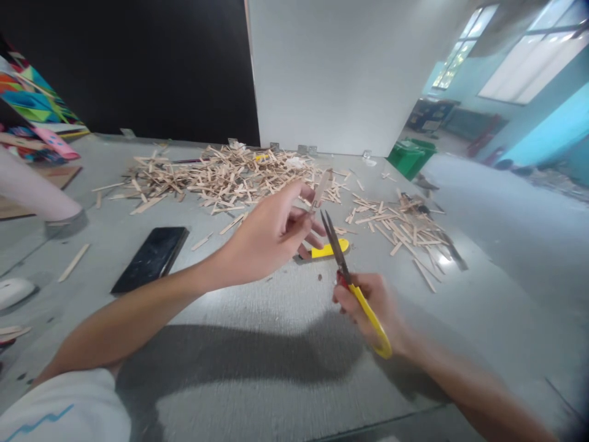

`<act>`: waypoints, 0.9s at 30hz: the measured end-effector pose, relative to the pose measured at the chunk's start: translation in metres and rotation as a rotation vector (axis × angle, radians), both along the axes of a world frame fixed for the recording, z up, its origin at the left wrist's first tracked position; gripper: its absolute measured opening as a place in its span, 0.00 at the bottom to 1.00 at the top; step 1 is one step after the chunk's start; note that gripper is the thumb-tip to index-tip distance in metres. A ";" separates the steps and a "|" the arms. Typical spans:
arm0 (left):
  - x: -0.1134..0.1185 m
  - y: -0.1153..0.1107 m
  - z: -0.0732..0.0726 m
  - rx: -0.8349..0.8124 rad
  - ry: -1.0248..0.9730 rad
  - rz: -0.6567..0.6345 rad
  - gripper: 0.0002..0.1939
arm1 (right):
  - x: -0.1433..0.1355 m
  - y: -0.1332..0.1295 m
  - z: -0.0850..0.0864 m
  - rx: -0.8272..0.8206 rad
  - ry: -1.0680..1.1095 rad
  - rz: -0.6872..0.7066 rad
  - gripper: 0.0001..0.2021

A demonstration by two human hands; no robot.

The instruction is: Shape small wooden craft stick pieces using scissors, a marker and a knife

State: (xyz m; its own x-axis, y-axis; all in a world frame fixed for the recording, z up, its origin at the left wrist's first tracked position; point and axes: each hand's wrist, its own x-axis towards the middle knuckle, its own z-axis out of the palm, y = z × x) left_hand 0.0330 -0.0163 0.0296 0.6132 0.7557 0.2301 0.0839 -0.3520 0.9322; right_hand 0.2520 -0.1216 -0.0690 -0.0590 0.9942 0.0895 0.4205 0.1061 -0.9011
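Observation:
My left hand (271,236) pinches a short, pale wooden stick (322,187), which tilts upward above the table. Around the handles of a pair of scissors (339,248) my right hand (368,304) is closed; the handles are yellow and red. The narrowly parted blades point up toward the stick, close to my left fingers but apart from them. Behind those fingers lies a yellow-handled tool (330,248) on the table. A large heap of wooden sticks (221,175) spreads beyond my left hand, and a looser pile of sticks (405,227) lies to the right.
A black phone (150,258) lies left of my left forearm, with a single stick (73,263) and a white mouse (15,291) farther left. A pale cylinder (37,184) stands near a brown board. Black and white panels rise behind; a green bin (409,158) is at right.

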 end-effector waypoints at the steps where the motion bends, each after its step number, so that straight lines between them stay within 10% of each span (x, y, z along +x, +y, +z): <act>1: 0.000 0.000 0.000 -0.002 0.005 -0.005 0.08 | 0.000 -0.001 0.001 -0.049 0.049 0.053 0.25; 27: 0.001 -0.002 -0.013 0.328 0.188 0.036 0.12 | -0.011 -0.009 0.009 -0.354 0.346 0.082 0.29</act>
